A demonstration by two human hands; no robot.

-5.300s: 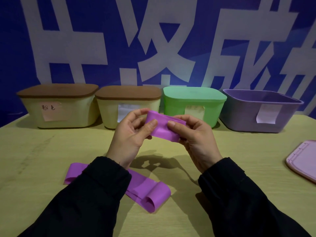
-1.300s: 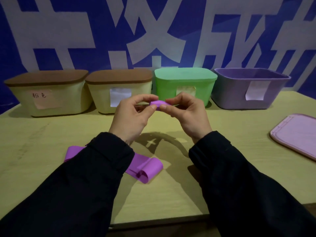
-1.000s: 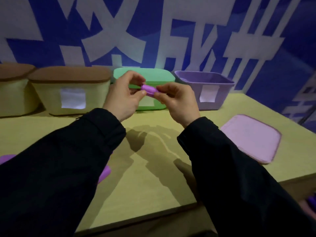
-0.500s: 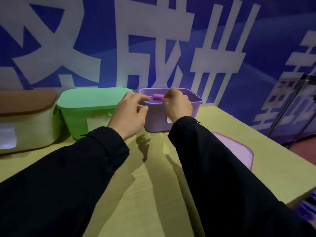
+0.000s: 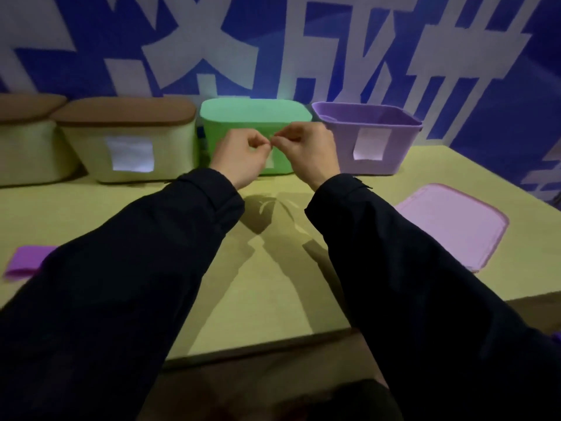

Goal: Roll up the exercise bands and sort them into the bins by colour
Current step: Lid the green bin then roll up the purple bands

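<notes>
Backdrop: a blue wall with large white characters is seen behind a yellow-green table (image 5: 258, 287).
Bins: four bins are lined up along the far edge of the table. Two cream bins with brown lids (image 5: 127, 147) are at the left, a lidded green bin (image 5: 255, 117) is in the middle, and an open purple bin (image 5: 376, 153) is at the right. White labels are fixed to the fronts; nothing on them can be read.
Lid: a pink lid (image 5: 455, 223) is laid flat on the table, right of the arms.
Left hand (image 5: 239, 156): raised in front of the green bin, fingers curled, fingertips brought against those of the other hand. Nothing can be made out between them.
Right hand (image 5: 306, 150): likewise curled and raised; whether anything is pinched cannot be told.
Rolled band: a small lilac shape (image 5: 329, 118) is seen inside the purple bin at its near left corner; it is judged to be a roll already sorted.
Loose band (image 5: 25, 259): a purple band is left flat on the table at the far left, partly hidden by the left sleeve.
Step in hand: one drop-off is judged complete.
Next move: the loose band has to be reached, lifted, rolled tightly from one end, then placed in the purple bin.
</notes>
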